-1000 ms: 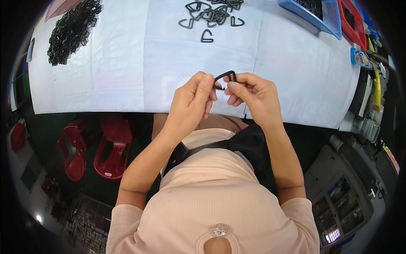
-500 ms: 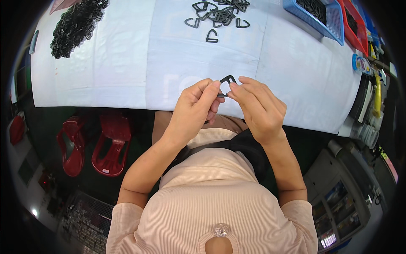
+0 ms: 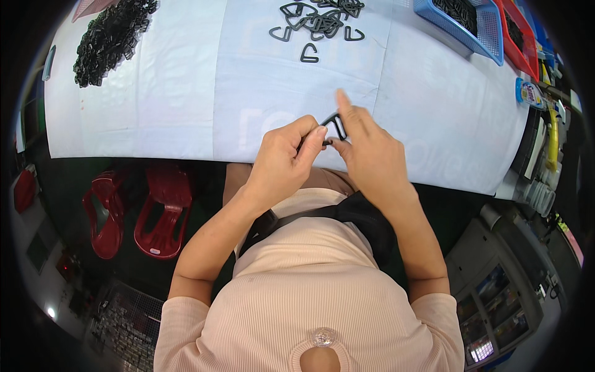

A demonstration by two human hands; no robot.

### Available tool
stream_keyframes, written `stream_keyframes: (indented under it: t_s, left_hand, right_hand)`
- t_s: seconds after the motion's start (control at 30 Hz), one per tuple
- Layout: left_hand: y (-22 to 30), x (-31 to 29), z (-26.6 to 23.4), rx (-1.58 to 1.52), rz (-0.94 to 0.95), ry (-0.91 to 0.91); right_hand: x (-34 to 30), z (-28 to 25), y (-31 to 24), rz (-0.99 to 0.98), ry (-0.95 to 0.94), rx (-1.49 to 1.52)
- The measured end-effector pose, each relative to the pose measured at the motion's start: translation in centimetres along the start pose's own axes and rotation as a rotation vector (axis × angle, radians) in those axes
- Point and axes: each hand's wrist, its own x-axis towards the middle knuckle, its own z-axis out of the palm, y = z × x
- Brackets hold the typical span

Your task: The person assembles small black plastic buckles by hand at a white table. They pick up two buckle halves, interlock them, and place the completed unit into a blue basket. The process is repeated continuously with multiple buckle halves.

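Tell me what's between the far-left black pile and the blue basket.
A loose cluster of black hooks, on the white table cover; seen in the head view.

the bright tabletop [image 3: 155, 115] curves toward dark picture edges.

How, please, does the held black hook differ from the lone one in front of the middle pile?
The held hook is in the left hand; the lone hook lies on the white tabletop. The held hook is partly covered; the lone hook shows whole. Both are black.

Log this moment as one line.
Left hand: holds black clip | Right hand: at clip's slotted end | Beyond: loose clips on white table
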Motion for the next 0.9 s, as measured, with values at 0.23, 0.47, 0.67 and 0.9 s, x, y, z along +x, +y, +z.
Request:
stream_keyframes:
  t_s: [0.23, 0.47, 0.67, 0.9]
  left_hand:
    - [0.4, -0.3, -0.8, -0.111, -0.047, -0.029]
    - [-0.1, -0.4, -0.5, -0.014, 0.074, -0.064]
    - [-1.0, -0.6, 1.1, -0.010, 0.103, -0.048]
    - [-0.6, 0.7, -0.1, -0.155, -0.162, -0.132]
  right_hand:
    - [0.7, -2.4, 2.9, 0.283, -0.253, 1.027]
    - [0.2, -1.2, 0.6, 0.321, -0.165, 1.163]
    - [1.5, -1.1, 0.2, 0.502, -0.124, 0.950]
    - [2.1, -1.5, 1.3, 0.514, -0.174, 1.108]
